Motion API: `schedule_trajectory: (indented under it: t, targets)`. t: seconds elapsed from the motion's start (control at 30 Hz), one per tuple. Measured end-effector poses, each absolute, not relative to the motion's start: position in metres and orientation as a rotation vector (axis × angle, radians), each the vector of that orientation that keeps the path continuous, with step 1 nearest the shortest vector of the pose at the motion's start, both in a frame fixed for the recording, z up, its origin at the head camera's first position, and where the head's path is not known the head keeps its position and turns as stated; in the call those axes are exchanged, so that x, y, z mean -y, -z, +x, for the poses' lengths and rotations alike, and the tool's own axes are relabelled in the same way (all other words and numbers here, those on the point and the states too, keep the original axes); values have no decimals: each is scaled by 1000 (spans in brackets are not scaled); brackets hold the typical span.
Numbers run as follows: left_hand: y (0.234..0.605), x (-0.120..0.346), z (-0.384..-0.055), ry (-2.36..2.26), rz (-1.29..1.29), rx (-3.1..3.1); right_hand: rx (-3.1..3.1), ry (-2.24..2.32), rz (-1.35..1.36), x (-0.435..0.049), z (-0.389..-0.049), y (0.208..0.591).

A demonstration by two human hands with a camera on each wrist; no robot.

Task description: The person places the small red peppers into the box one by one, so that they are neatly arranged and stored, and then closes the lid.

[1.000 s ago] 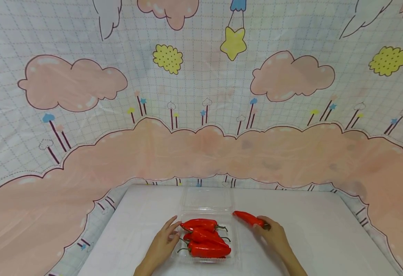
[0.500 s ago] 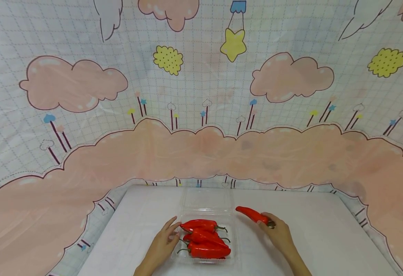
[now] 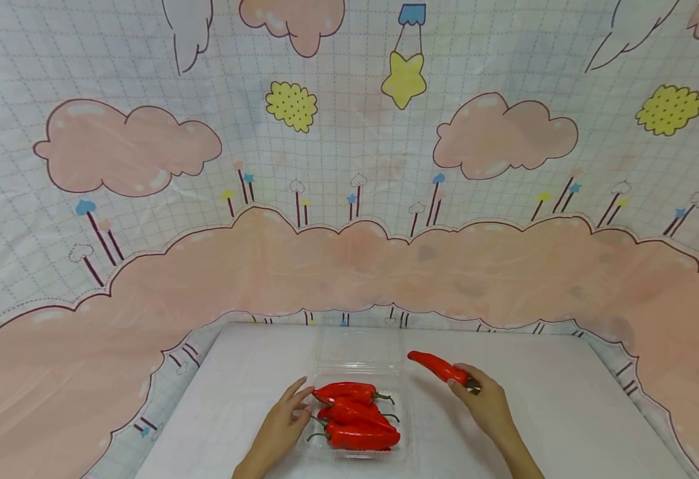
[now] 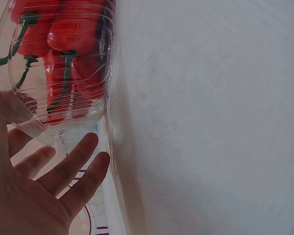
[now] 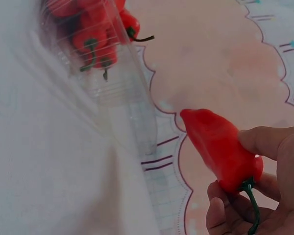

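A clear plastic box (image 3: 406, 426) stands on the table with several red peppers (image 3: 361, 436) inside, their green stems pointing to both sides. My left hand (image 3: 283, 419) rests at the box's left side; in the left wrist view its fingers (image 4: 85, 181) are spread and fairly straight, with the thumb by the box wall. To the right of the box, my right hand (image 3: 485, 402) pinches one red pepper (image 3: 435, 365) near its stem end, tip toward the upper left. The right wrist view shows that pepper (image 5: 218, 147) between thumb and fingers, its green stem hanging toward the palm.
The box's clear lid (image 3: 358, 347) lies folded open behind it. A white table (image 3: 564, 412) bears everything, and a patterned cloth (image 3: 349, 266) with clouds and stars rises behind and around it.
My right hand has moved a little to the right and farther back, carrying the pepper up. The left hand and the box have stayed put.
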State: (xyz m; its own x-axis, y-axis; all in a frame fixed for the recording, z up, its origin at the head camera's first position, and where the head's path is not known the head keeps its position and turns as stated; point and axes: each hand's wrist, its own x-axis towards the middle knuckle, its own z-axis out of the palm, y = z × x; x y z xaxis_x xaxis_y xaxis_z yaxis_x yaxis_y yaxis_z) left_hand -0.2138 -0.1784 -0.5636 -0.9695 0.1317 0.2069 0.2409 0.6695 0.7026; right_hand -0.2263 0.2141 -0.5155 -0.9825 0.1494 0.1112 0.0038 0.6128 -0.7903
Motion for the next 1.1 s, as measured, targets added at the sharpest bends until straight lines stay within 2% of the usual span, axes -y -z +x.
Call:
schedule_trajectory:
  t: [1.1]
  targets:
    - [563, 179, -212, 1189, -328, 2711, 2572, -1427, 10, -185, -206, 488]
